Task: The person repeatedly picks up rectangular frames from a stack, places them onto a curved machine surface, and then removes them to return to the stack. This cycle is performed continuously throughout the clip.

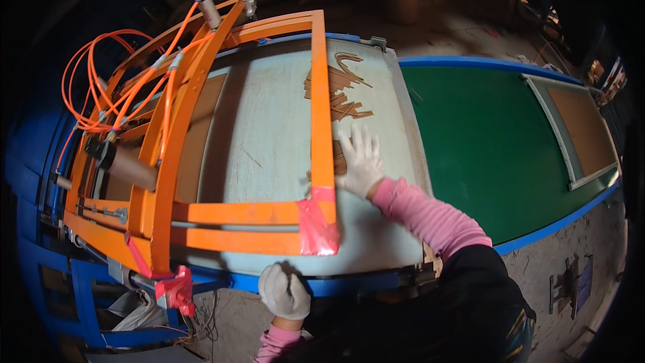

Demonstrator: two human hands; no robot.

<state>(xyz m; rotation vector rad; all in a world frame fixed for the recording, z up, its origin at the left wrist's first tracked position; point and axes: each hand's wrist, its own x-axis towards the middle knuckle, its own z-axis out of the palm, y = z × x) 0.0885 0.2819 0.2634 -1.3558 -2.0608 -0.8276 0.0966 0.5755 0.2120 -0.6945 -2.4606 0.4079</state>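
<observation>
My right hand [364,161], in a white glove, lies with spread fingers on the pale conveyor belt [373,232], beside brown strips [339,157] partly hidden by it and by the orange metal frame [322,111]. More loose brown strips [345,103] lie in a pile beyond my fingertips, partly under the frame's bar. My left hand [284,292], also gloved, is curled at the belt's near blue edge; whether it grips anything does not show. Red tape [318,224] wraps the frame's near corner.
Orange air hoses [121,121] and pneumatic cylinders [126,164] sit on the frame at left. Brown sheets [206,136] lie beneath it. A green conveyor belt [473,146] runs to the right, with another brown sheet [579,131] at its end. A blue rail [559,219] edges it.
</observation>
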